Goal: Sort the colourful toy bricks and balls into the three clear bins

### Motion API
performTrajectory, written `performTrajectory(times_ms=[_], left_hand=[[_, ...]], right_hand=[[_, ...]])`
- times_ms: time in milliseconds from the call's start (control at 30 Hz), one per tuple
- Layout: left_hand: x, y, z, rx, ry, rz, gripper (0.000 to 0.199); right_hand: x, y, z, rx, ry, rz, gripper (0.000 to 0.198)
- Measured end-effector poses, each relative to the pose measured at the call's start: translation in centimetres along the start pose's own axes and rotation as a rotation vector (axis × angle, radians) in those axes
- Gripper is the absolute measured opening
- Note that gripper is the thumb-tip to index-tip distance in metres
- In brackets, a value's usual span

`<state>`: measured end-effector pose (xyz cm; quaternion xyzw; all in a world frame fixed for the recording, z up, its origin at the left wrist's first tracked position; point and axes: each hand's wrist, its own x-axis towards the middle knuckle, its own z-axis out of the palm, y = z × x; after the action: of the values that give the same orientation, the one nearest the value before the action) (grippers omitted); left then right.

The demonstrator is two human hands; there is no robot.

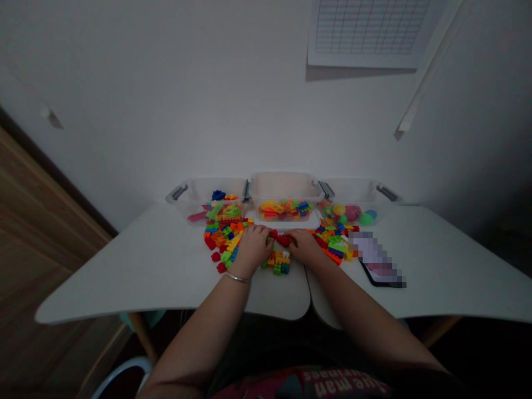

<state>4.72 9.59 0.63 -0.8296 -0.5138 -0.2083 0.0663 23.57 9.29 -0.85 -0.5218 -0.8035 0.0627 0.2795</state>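
Observation:
In the head view my left hand (255,244), with a bracelet at its wrist, has its fingers closed on a small red toy block (273,234). Close beside it, my right hand (305,243) pinches another red toy block (284,240). The two red pieces are very near each other; whether they touch I cannot tell. Just below the hands lies a small group of building blocks (277,261) in yellow, green, white and teal. Loose blocks (224,238) spread out left of my left hand, and more loose blocks (332,244) lie right of my right hand.
Along the wall stand three clear bins: a left bin (199,191), a middle bin (286,194) and a right bin (353,191), all holding toy pieces. A phone (376,263) lies on the white table (166,271) at right. A seam splits the tabletop.

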Motion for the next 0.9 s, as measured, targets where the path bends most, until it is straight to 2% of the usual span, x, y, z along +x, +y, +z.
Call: performTrajectory(times_ms=[200,367,467,567,733,800,900], left_hand=[[0.0,0.0,0.1,0.006,0.006,0.005,0.025],[0.0,0.0,0.0,0.007,0.006,0.010,0.025],[0.0,0.0,0.0,0.005,-0.001,0.008,0.025],[0.0,-0.1,0.0,-0.003,-0.005,0.000,0.027],[0.0,-0.2,-0.1,-0.012,-0.020,0.002,0.029],[0.0,-0.2,-0.1,-0.011,-0.022,-0.007,0.029],[0.1,-0.1,-0.2,-0.017,-0.026,-0.014,0.029]], right_hand=[[0.1,0.0,0.3,0.022,0.017,0.005,0.028],[0.1,0.5,0.8,0.084,0.120,-0.033,0.028],[0.1,0.4,0.5,0.145,0.258,-0.106,0.023],[0.4,-0.3,-0.9,0.199,0.469,-0.189,0.019],[1.4,-1.1,-4.0,0.245,0.800,-0.135,0.020],[2.1,-0.8,-5.0,0.246,0.856,-0.100,0.020],[3.4,0.0,-6.2,0.200,0.835,-0.045,0.022]])
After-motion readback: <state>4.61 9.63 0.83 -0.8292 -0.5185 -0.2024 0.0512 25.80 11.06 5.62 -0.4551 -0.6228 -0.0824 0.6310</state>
